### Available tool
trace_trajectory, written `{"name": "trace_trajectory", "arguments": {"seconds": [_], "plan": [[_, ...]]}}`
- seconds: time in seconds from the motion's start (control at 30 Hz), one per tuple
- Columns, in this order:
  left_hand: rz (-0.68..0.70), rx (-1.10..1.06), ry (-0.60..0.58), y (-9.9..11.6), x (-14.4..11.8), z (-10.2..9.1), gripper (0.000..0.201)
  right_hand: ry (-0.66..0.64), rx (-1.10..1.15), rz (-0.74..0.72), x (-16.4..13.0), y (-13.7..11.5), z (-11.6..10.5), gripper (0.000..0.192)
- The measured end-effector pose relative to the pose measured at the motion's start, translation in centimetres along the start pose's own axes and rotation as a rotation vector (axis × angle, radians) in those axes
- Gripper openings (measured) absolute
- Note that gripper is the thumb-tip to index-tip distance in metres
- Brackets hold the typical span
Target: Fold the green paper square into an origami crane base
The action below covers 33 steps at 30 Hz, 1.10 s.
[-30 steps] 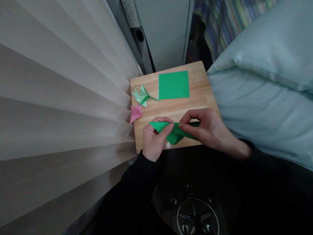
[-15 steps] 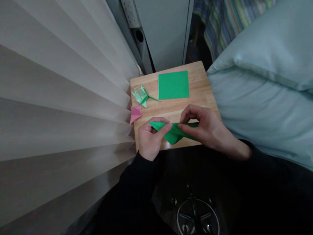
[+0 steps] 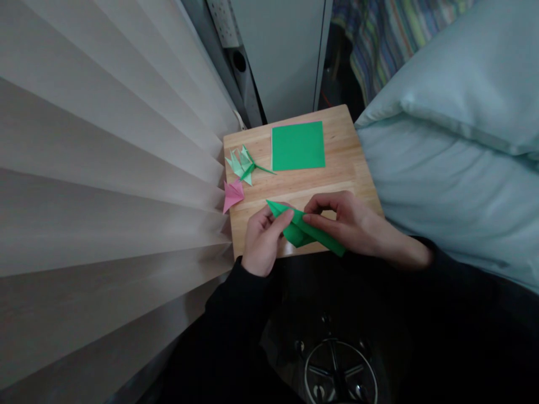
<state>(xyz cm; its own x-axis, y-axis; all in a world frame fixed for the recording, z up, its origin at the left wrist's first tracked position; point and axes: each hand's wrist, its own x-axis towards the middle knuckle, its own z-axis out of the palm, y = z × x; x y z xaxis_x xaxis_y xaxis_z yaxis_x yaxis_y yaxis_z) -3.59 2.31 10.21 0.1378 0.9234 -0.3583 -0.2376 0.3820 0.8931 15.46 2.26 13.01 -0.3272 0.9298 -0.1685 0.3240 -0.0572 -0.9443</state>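
A partly folded sheet of green origami paper (image 3: 298,233) is held between both hands above the near edge of the small wooden table (image 3: 341,146). My left hand (image 3: 261,240) pinches its left part, thumb on top and fingers behind. My right hand (image 3: 351,221) is closed on the paper's upper edge with thumb and fingertips. The paper slants, its pointed left tip up and its right end down. Farther back lies a stack of square paper (image 3: 298,146) with a green sheet on top. At the table's left are folded green pieces (image 3: 242,164) and a pink folded piece (image 3: 233,194).
A pleated pale curtain (image 3: 126,185) hangs along the table's left side. Light blue bedding (image 3: 446,157) borders the right. Behind the table stands a pale cabinet (image 3: 282,56). Below is a wheeled chair base (image 3: 337,370).
The green paper has turned clockwise, its left tip rising and its right end dropping. My left hand has moved slightly to the right, and my right hand has shifted a little, still pinching.
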Motion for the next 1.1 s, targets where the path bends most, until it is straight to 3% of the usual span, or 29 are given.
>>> {"name": "trace_trajectory", "arguments": {"seconds": [0.13,0.4,0.7,1.1], "plan": [[-0.056,-0.135,-0.044,0.16,-0.07,0.2,0.029,0.043,0.011,-0.02,0.1,0.49,-0.21,0.021],[0.035,-0.037,0.007,-0.11,0.03,-0.11,0.029,0.022,0.014,-0.031,0.15,0.82,-0.09,0.021],[-0.005,-0.053,-0.048,-0.1,-0.15,0.31,0.031,0.002,0.018,-0.011,0.07,0.43,0.06,0.025],[-0.084,-0.162,0.049,0.05,-0.22,0.88,0.031,0.019,0.041,-0.028,-0.05,-0.02,0.44,0.026]]}}
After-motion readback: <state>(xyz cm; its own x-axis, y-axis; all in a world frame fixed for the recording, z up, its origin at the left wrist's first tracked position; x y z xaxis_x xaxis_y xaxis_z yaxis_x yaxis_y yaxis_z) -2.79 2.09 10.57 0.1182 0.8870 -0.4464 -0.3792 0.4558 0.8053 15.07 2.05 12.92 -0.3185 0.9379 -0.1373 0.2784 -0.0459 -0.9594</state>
